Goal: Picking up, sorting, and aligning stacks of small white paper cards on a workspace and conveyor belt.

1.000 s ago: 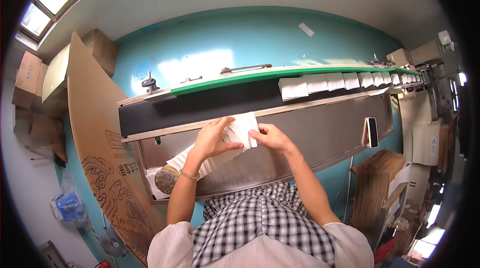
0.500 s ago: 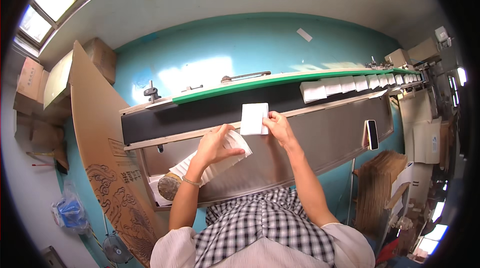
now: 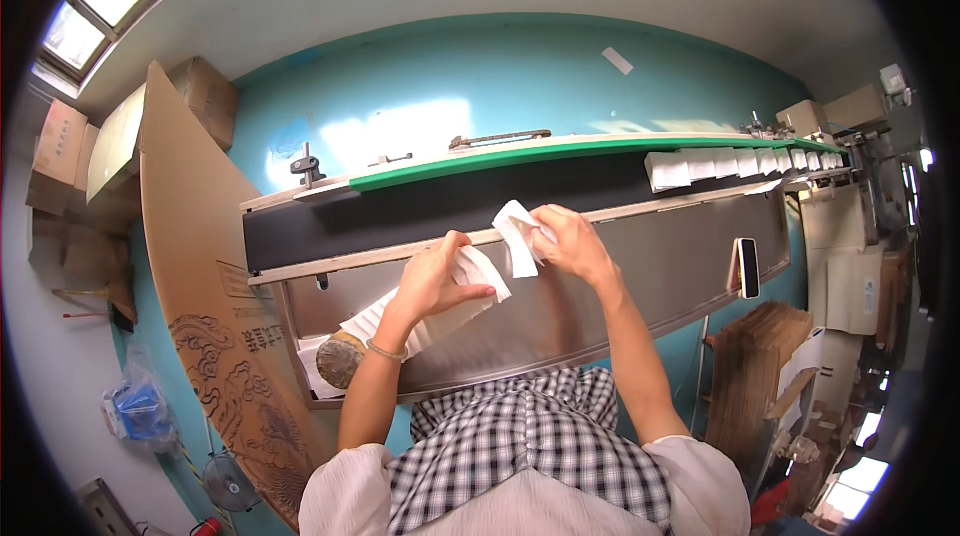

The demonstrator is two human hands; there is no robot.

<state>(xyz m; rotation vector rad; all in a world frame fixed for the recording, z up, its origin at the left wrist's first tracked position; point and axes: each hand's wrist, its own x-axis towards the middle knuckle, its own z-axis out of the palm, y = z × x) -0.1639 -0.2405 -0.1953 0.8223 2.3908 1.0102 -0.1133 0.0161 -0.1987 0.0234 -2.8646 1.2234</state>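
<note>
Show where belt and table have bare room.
Bare: the belt left of the packets, and the table between the right hand and the phone. Crowded: the belt's right end, lined with packets, and the table's left end, where the left hand grips a white stack near a round block.

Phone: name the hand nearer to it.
Right. The right hand, holding a white sheet, is left of the phone; the left hand is farther left, on the white stack.

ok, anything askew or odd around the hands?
Yes: the white paper in the right hand is bent and crooked, unlike the row of folded papers on the black belt. Might just be the grip; can't tell if creased.
</note>
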